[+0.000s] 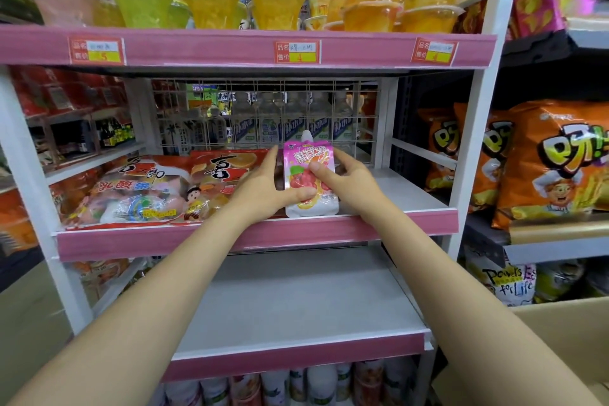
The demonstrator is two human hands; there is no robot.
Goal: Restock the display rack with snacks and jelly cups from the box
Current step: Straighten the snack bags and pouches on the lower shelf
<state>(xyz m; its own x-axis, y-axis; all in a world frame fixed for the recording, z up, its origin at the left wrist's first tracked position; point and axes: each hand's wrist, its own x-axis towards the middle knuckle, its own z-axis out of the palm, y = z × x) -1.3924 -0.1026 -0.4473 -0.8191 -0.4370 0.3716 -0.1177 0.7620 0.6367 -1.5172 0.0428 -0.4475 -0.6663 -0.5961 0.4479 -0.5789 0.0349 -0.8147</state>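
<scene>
The pouch (311,175) stands upright at the front edge of the middle shelf (412,198), just right of the jelly bags (158,191). Left hand (267,188): grip clamped on the pouch, thumb across its lower face. Right hand (346,181): thumb pressed on the pouch front, fingers apparently behind it. Box (566,333) corner shows at lower right.

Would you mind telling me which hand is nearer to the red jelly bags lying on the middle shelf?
Left. The left hand lies over the red jelly bags while touching the pink pouch; the right hand grips the pouch's far side, over bare shelf.
</scene>
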